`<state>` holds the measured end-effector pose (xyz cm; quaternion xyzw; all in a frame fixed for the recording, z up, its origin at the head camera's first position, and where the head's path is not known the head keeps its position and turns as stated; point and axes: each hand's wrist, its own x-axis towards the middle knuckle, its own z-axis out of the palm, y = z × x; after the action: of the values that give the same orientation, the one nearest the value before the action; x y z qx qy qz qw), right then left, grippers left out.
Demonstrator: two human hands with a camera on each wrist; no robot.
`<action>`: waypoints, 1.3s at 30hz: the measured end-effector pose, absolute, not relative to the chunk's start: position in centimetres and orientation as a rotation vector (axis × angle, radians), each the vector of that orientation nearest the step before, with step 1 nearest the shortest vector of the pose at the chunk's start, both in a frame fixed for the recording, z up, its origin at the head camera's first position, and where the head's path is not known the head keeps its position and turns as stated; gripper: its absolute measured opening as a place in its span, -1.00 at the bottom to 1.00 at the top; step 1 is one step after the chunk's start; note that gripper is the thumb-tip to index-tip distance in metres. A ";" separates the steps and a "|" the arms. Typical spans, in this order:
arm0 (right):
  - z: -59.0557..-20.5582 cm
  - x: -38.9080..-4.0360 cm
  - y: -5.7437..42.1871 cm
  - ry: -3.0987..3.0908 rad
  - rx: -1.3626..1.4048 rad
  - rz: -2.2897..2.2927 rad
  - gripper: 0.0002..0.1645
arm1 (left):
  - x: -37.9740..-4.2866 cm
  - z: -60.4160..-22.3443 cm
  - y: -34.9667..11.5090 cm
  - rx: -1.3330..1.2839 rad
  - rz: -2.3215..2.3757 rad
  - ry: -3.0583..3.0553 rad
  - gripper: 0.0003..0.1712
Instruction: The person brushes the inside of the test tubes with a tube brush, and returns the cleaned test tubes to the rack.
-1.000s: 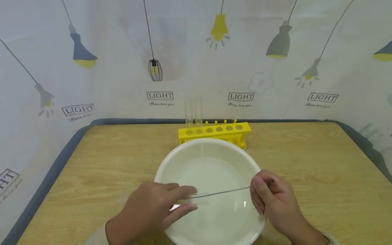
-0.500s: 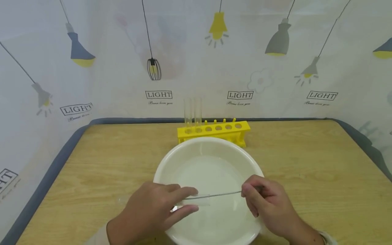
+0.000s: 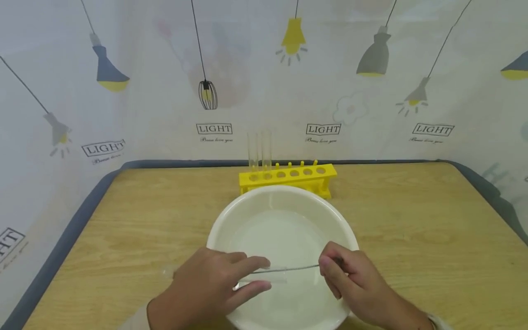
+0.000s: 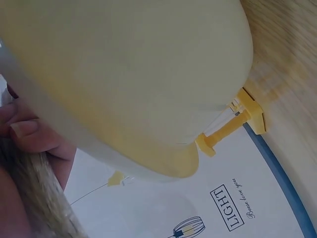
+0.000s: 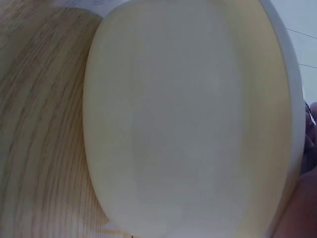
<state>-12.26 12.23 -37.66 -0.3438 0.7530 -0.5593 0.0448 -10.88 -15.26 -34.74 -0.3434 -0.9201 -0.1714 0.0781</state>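
Observation:
My left hand (image 3: 210, 282) grips a clear glass test tube (image 3: 281, 278) that lies nearly level over the near part of a white basin (image 3: 224, 215). The tube's mouth points right; its rounded end peeks out left of the hand. A twisted-wire brush handle (image 3: 301, 267) runs into the mouth, and my right hand (image 3: 356, 286) pinches its outer end above the basin's right side. The brush's bristles (image 4: 42, 191) show by the left fingers in the left wrist view. In the right wrist view the basin's outer wall (image 5: 188, 119) covers most of the work.
Behind the basin stands a yellow test tube rack (image 3: 288, 172) with two clear test tubes (image 3: 266, 151) upright at its left end. Wood-grain table (image 3: 412, 220) surrounds the basin. A lamp-printed cloth (image 3: 264, 91) hangs behind the table.
My right hand has moved left and slightly down, toward the tube. Less wire shows between the hands, as the brush has slid deeper in. The left hand has stayed nearly still.

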 end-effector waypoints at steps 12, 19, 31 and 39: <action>-37.3 -12.3 12.3 2.341 -1.022 -1.496 -0.77 | -10.8 -34.7 -15.1 -1.046 -0.554 -2.786 -0.62; -37.3 -12.3 12.0 2.446 -1.068 -1.528 -0.68 | -10.8 -34.8 -14.9 -1.069 -0.530 -2.723 -0.65; -38.4 -12.7 12.2 2.373 -1.303 -1.812 -0.53 | -10.9 -34.8 -15.0 -1.061 -0.491 -2.682 -0.66; -38.0 -12.9 12.0 2.406 -1.378 -1.841 -0.51 | -11.1 -34.8 -15.4 -1.071 -0.476 -2.555 -0.67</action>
<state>-12.86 11.97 -38.02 -0.4123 0.7197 -0.5507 -0.0933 -11.08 -15.45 -34.78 -0.3758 -0.8965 -0.1670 0.1648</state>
